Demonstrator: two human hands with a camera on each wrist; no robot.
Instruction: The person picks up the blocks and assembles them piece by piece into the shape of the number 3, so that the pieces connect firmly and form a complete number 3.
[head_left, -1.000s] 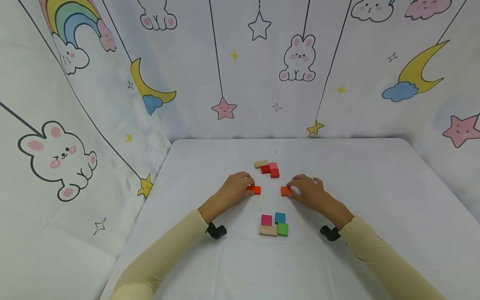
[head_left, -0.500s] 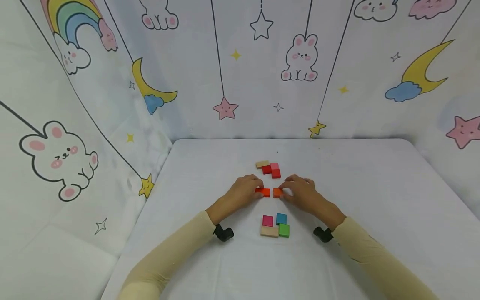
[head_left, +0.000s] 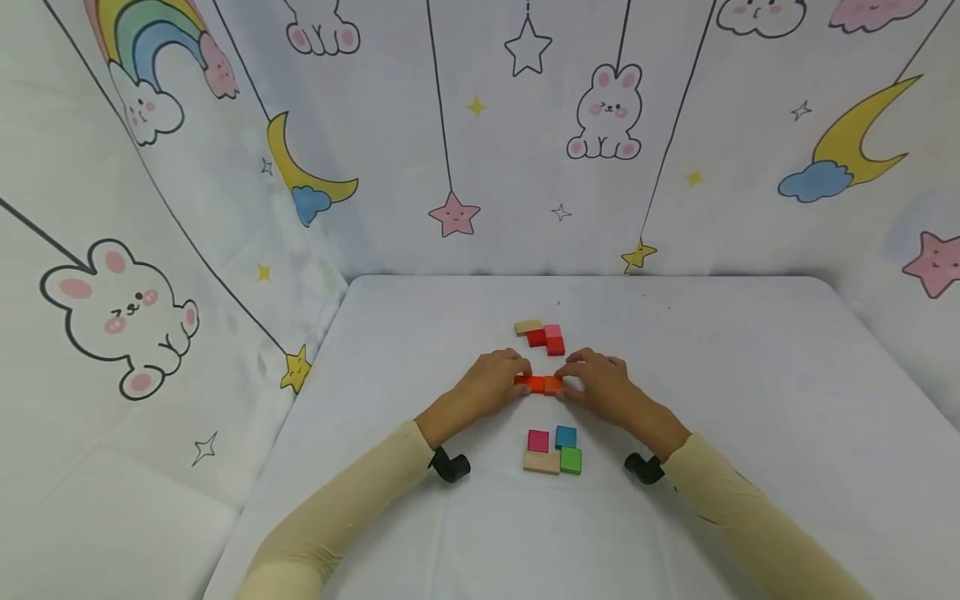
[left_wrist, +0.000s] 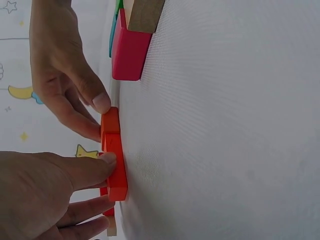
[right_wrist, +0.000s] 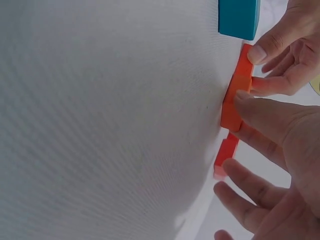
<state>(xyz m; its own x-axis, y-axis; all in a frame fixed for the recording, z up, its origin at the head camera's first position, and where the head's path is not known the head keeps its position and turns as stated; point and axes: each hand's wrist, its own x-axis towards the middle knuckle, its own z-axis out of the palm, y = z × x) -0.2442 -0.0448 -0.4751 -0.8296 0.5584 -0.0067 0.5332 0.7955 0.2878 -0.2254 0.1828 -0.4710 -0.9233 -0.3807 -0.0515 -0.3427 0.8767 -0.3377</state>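
Observation:
At the middle of the table, my left hand [head_left: 491, 386] pinches a long red-orange wooden block [head_left: 536, 384] between thumb and fingers. My right hand [head_left: 606, 386] pinches a shorter orange block [head_left: 552, 386] by its right part. These two blocks lie in line, end against end, low on the white cloth. In the left wrist view the seam shows between the red-orange block [left_wrist: 116, 175] and the orange block [left_wrist: 110, 121]. The right wrist view has my right thumb on the near face of the orange block [right_wrist: 232, 112], other fingers spread beyond it.
Behind the hands sits a cluster of a tan block [head_left: 528, 327], red blocks [head_left: 555, 346] and a pink block [head_left: 552, 331]. Nearer me are a magenta block [head_left: 537, 441], a blue block [head_left: 566, 437], a tan block [head_left: 542, 462] and a green block [head_left: 571, 461].
Both hands have moved inward, bringing the red-orange block and the orange block from well apart to end against end. The other blocks keep their arrangement.

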